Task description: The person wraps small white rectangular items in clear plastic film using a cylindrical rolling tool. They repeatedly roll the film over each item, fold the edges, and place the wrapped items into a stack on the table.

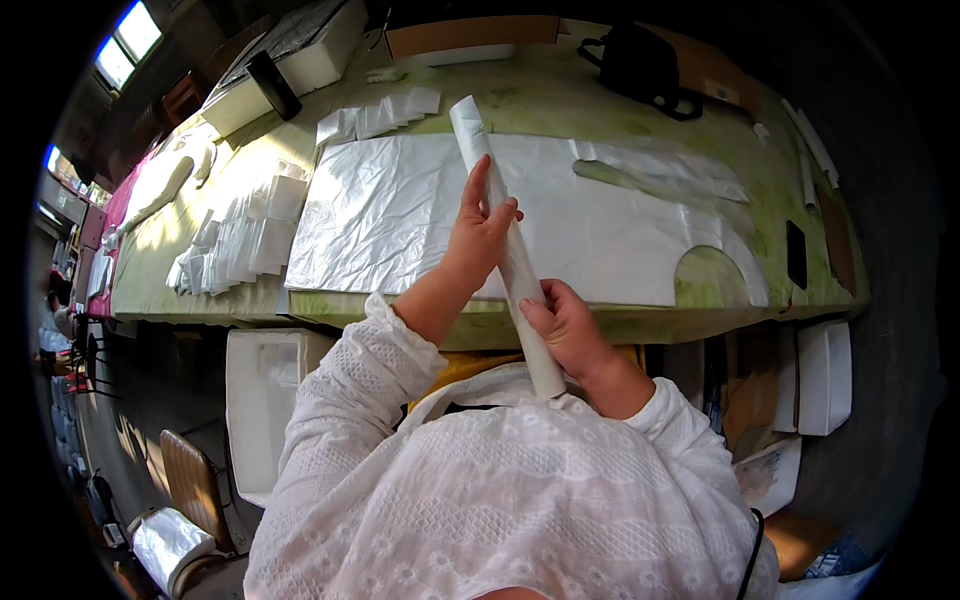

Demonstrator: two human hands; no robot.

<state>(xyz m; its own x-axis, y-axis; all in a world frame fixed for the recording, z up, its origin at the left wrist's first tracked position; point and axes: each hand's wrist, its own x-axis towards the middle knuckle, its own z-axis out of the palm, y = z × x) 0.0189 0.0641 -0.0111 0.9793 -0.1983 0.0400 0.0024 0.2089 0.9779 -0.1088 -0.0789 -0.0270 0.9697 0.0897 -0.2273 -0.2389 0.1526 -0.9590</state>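
Note:
Both my hands hold a long, slim white roll (517,262), apparently of thin plastic sheet, tilted with its far end to the left and its near end close to my body. My left hand (482,230) grips the upper half, its index finger stretched along the roll and the thumb across it. Lower down, my right hand (568,325) is closed on the near half. Under the roll, a wrinkled white plastic sheet (370,215) lies flat on the table; its right part has a rounded cut-out beside the curved edge.
Several folded white packets (255,235) lie at the left on the green-covered table (420,308), with more packets (375,120) farther back. A black bag (640,68) sits at the back right and a dark phone (796,255) near the right edge. White foam boxes (255,410) stand below.

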